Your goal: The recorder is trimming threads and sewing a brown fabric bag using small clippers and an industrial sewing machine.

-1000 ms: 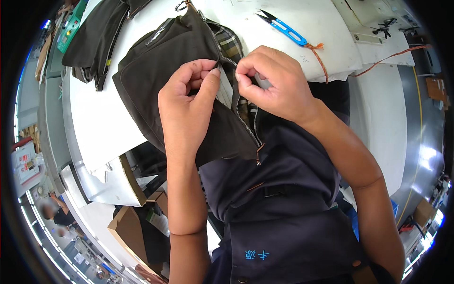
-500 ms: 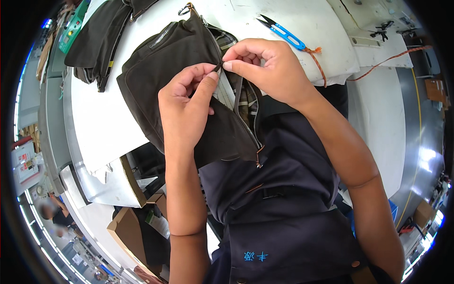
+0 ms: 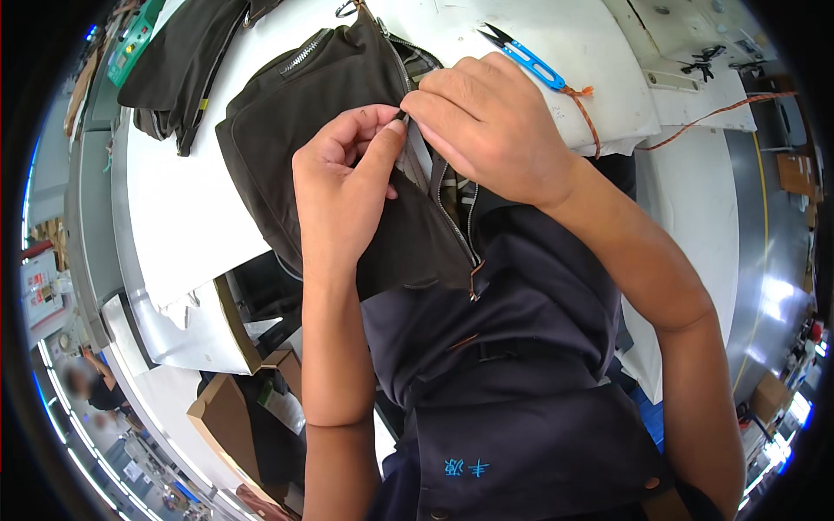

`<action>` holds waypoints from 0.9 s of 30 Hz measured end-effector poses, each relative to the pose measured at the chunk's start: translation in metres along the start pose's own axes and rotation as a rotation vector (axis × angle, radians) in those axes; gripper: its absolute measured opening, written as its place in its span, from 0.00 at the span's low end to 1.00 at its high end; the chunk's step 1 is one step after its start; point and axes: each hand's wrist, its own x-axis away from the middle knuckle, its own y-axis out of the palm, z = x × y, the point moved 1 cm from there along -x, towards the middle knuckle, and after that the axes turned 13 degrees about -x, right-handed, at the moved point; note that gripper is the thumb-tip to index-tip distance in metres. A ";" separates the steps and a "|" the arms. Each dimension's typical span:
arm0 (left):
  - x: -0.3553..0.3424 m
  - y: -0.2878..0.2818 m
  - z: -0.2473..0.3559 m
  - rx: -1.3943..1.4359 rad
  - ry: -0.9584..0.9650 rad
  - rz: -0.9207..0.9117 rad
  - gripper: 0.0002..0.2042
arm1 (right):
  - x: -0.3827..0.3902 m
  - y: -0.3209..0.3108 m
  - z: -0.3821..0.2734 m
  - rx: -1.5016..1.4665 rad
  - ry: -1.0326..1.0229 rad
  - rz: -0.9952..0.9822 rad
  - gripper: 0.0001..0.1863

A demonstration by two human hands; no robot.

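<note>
Bare white table (image 3: 200, 217) lies open left of the dark bag (image 3: 330, 113); blue snips (image 3: 526, 56) crowd the right.

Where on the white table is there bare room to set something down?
Bare patches: left of the dark bag, below the dark garment, and between the bag and the blue snips. It is crowded at the zipper, where left hand and right hand meet.

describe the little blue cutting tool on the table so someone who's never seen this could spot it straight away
Start at the white table, then go to its far edge just beyond the right hand, which with the left hand pinches the dark brown bag. There lies the thread snips, small and slim. Its bright blue handle, dark pointed blades and orange cord tied to its end set it apart.
</note>
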 end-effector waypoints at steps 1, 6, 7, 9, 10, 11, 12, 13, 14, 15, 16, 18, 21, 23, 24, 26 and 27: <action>0.000 -0.001 0.001 0.002 0.004 -0.003 0.09 | 0.000 -0.001 0.001 0.023 -0.049 -0.010 0.08; 0.000 -0.001 -0.002 0.006 0.010 0.001 0.09 | 0.004 -0.011 0.002 -0.126 -0.089 -0.108 0.08; 0.000 0.000 -0.002 0.003 0.009 -0.006 0.09 | 0.006 -0.014 0.002 -0.212 0.013 -0.092 0.09; -0.001 0.001 -0.001 0.000 0.007 -0.014 0.09 | 0.006 -0.014 0.004 -0.295 0.116 -0.078 0.12; -0.001 0.001 -0.002 -0.007 0.004 -0.004 0.09 | 0.004 -0.009 0.003 -0.270 0.118 -0.016 0.09; -0.001 0.001 -0.002 -0.015 0.000 0.005 0.09 | 0.003 -0.005 0.002 -0.244 0.120 0.047 0.08; -0.001 0.000 -0.002 -0.014 0.001 0.000 0.09 | 0.001 0.000 0.002 -0.240 0.123 0.046 0.08; -0.001 -0.001 -0.001 -0.013 0.009 -0.002 0.09 | 0.001 0.006 0.003 -0.232 0.148 0.081 0.08; -0.001 -0.001 -0.001 -0.012 0.018 -0.005 0.09 | 0.001 0.009 0.004 -0.223 0.173 0.116 0.08; 0.000 0.000 -0.002 -0.013 0.017 -0.007 0.09 | 0.003 0.009 0.004 -0.223 0.175 0.116 0.08; 0.000 0.001 -0.003 -0.008 0.014 -0.003 0.09 | 0.004 0.009 0.005 -0.152 0.110 0.093 0.09; -0.001 0.001 -0.004 -0.003 0.011 0.000 0.09 | 0.005 0.007 0.005 -0.082 0.045 0.070 0.09; 0.000 0.001 -0.003 -0.010 0.008 0.005 0.09 | 0.004 0.002 0.005 -0.003 -0.051 0.061 0.11; 0.001 -0.001 -0.003 -0.025 0.013 0.002 0.09 | 0.003 0.001 0.004 0.067 -0.104 0.041 0.10; 0.001 -0.001 -0.004 -0.026 0.010 0.004 0.09 | 0.004 0.001 0.004 0.063 -0.105 0.041 0.10; 0.000 0.001 -0.004 0.030 0.022 0.008 0.08 | 0.004 0.000 0.005 0.108 -0.164 0.077 0.10; 0.000 0.001 -0.004 0.029 0.020 0.010 0.08 | 0.003 0.001 0.005 0.106 -0.164 0.077 0.10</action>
